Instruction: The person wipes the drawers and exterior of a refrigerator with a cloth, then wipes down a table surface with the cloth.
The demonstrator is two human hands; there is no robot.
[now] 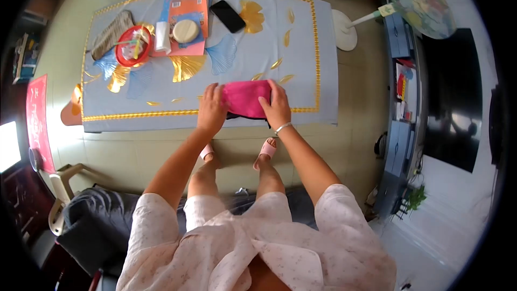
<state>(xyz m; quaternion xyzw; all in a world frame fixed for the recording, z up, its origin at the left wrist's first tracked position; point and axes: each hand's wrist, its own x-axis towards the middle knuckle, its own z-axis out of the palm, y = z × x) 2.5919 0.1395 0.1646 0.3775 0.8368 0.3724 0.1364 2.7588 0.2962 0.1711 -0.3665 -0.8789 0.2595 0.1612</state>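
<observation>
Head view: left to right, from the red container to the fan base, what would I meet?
Red container, white item, round cream-coloured object, left hand, pink item, right hand, fan base.

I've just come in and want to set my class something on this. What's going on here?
A person standing at the table has a pink cloth item between both hands: the left hand at its left side, the right hand at its right. It is at the near edge; whether it rests there is unclear. Farther back lie a phone and a red basket with things in it.
</observation>
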